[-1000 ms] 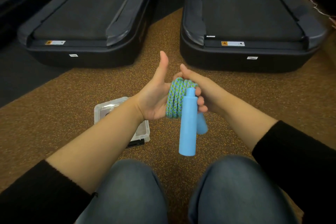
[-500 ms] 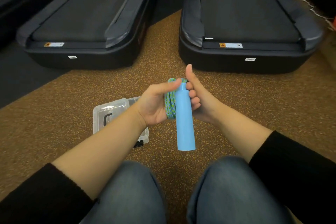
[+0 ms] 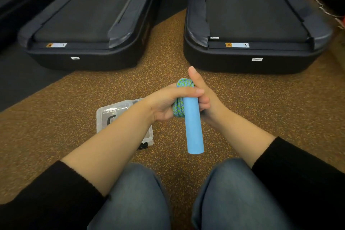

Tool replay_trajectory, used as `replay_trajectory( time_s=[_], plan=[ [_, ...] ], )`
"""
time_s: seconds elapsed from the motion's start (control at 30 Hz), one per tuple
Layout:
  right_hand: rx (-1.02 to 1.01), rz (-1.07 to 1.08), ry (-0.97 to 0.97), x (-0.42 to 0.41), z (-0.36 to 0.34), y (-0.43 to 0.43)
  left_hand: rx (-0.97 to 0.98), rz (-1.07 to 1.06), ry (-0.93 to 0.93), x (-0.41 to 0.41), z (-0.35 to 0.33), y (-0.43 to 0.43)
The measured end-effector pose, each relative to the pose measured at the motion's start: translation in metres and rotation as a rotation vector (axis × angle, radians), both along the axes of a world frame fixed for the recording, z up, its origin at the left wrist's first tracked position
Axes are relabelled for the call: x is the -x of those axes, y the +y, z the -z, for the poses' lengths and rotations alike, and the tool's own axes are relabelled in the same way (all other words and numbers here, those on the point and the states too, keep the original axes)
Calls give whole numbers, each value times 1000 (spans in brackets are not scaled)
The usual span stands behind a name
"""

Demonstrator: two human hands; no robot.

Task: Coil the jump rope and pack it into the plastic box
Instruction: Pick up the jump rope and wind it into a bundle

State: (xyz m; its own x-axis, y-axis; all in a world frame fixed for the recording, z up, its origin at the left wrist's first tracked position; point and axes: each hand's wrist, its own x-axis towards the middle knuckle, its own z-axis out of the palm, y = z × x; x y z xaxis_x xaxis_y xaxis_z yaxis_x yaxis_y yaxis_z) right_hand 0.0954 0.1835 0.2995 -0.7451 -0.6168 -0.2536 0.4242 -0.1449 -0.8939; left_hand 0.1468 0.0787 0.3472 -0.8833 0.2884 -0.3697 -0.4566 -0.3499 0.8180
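Observation:
The jump rope is a blue-green braided cord (image 3: 179, 108) coiled into a tight bundle, with a light blue handle (image 3: 193, 127) hanging down from it. My left hand (image 3: 164, 102) is wrapped around the coil, its thumb laid across the handle's top. My right hand (image 3: 202, 97) grips the bundle from the right with its thumb sticking up. The second handle is hidden. The clear plastic box (image 3: 112, 115) lies on the floor below my left forearm, which covers part of it.
I sit on brown speckled rubber flooring (image 3: 261, 102), my knees in jeans (image 3: 233, 196) at the bottom. Two black treadmill decks (image 3: 84, 58) (image 3: 252, 61) stand ahead, with a floor gap between them. A cable lies at the far right.
My left thumb came down from upright and closed over the coil and handle. Both hands moved slightly lower with the bundle. The second handle went out of sight.

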Motion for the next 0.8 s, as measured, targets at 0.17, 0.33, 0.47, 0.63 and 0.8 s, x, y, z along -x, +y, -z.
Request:
replay_trajectory(
  time_s=[0.17, 0.33, 0.47, 0.63, 0.8],
  plan=[
    [18, 51, -3, 3, 2, -2, 194, 3, 5, 4, -7, 9],
    [20, 91, -39, 4, 6, 5, 338, -38, 41, 9, -4, 12],
    [28, 109, -19, 2, 4, 8, 430, -112, 59, 10, 1, 17],
    [16, 153, 26, 4, 4, 6, 529, -145, 111, 11, 5, 20],
    [-40, 309, 29, 3, -7, 14, 866, -236, 289, 16, 11, 4]
  ],
)
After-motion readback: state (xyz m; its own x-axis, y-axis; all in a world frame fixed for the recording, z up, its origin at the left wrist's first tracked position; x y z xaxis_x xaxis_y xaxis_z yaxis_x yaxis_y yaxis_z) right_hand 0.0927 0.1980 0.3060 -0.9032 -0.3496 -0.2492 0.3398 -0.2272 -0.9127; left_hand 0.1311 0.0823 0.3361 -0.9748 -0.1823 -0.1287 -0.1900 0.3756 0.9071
